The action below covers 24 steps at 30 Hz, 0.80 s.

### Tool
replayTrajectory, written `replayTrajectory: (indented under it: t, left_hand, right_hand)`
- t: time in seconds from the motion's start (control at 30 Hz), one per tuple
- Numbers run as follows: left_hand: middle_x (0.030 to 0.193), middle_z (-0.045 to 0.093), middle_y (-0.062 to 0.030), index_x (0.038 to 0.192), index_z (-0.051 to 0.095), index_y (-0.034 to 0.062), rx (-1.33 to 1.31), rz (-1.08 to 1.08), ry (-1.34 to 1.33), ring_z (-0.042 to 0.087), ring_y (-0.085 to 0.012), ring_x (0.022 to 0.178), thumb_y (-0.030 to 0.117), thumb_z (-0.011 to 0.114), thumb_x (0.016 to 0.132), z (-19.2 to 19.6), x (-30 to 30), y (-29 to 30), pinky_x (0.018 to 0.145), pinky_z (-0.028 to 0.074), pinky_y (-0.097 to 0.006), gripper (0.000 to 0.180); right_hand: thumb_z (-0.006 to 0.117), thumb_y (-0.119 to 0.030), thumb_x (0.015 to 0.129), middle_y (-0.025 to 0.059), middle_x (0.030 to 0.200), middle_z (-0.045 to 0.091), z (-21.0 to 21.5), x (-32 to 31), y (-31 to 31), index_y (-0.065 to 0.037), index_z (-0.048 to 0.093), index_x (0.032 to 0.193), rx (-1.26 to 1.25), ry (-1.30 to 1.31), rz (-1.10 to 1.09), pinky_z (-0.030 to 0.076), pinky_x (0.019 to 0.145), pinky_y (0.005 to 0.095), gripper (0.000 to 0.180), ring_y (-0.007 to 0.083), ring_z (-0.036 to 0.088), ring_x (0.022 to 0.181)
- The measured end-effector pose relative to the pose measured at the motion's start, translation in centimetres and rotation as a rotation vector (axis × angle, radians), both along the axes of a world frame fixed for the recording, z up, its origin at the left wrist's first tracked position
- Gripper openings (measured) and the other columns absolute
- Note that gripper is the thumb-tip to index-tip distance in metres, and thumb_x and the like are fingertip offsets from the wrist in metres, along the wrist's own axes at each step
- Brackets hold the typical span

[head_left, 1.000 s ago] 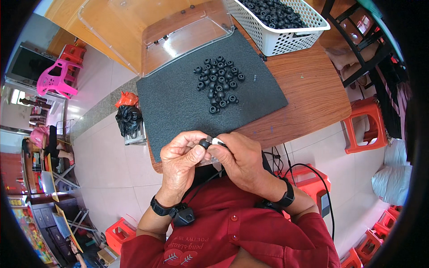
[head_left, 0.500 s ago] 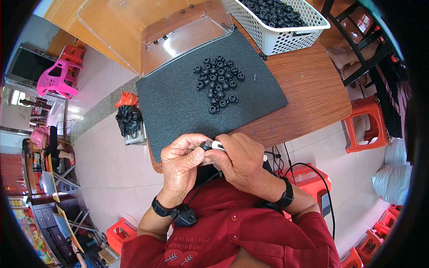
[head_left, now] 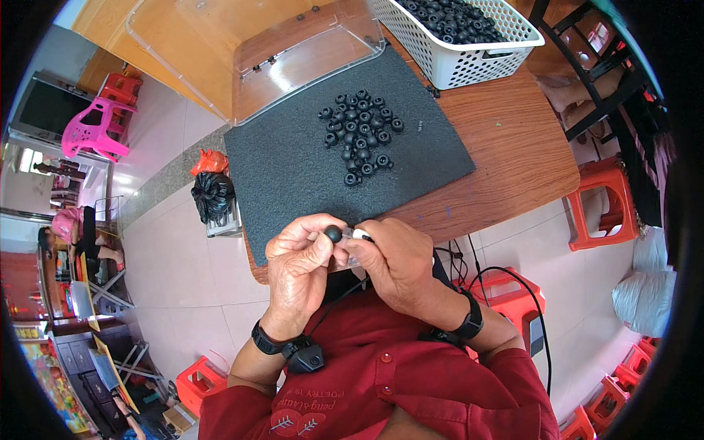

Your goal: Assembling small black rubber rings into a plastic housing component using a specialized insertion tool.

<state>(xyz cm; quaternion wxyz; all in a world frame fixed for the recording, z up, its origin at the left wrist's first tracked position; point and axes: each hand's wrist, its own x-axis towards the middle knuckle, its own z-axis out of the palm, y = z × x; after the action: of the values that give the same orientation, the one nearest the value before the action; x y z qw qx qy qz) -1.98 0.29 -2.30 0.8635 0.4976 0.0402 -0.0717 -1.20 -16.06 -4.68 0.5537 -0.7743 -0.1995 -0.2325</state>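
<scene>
Over the near edge of the table, my left hand (head_left: 299, 253) pinches a small round black piece (head_left: 333, 233) between thumb and fingers, its smooth domed side showing. Close beside it, my right hand (head_left: 396, 258) is closed around a small tool with a white end (head_left: 361, 234) and a dark tip. A clear part lies between the two hands, but the fingers hide most of it. Beyond them, a loose pile of similar black pieces (head_left: 359, 130), several with a hole in the top, rests on a dark grey mat (head_left: 282, 172).
A transparent plastic tub (head_left: 242, 121) with a few black bits stands at the mat's far left. At the far right, a white perforated basket (head_left: 480, 67) is full of black pieces. Red stools (head_left: 603, 205) and cables stand right of the wooden table (head_left: 513, 158); bags hang at its left.
The black piece has turned and come away from the white-ended tool, so its round side shows. My right hand has shifted slightly; the pile looks the same.
</scene>
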Motion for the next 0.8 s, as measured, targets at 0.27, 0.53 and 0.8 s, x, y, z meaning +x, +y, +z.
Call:
replayTrajectory:
  t: [0.27,0.53,0.8]
  left_hand:
    - [0.099,0.071,-0.0127,0.109,0.068,-0.0064,-0.023,-0.021,0.012,0.065,-0.0148,0.077,0.013,0.073,0.091,-0.08,-0.08,0.01,0.073,0.055,-0.028,0.027]
    - [0.1,0.072,-0.0118,0.11,0.069,-0.006,0.051,0.014,-0.012,0.065,-0.0148,0.081,0.011,0.075,0.089,-0.33,-0.32,-0.08,0.076,0.055,-0.028,0.028]
    - [0.099,0.072,-0.0111,0.11,0.069,-0.0058,0.027,-0.008,0.009,0.066,-0.0156,0.082,0.011,0.075,0.089,-0.28,-0.31,-0.05,0.074,0.055,-0.028,0.028]
  right_hand:
    - [0.071,-0.029,0.091,0.0092,0.066,0.05,0.26,0.27,-0.42,-0.006,0.058,0.08,-0.047,-0.027,-0.03,0.04,0.05,0.0403,0.029,0.0278,0.052,0.057]
    - [0.072,-0.032,0.09,0.0086,0.066,0.048,0.32,0.2,-0.24,-0.007,0.056,0.08,-0.068,-0.039,-0.046,0.04,0.049,0.0396,0.031,0.0275,0.051,0.057]
    - [0.07,-0.032,0.091,0.0077,0.066,0.046,0.31,0.24,-0.27,-0.007,0.056,0.082,-0.157,-0.111,-0.094,0.04,0.048,0.0387,0.031,0.0261,0.05,0.056]
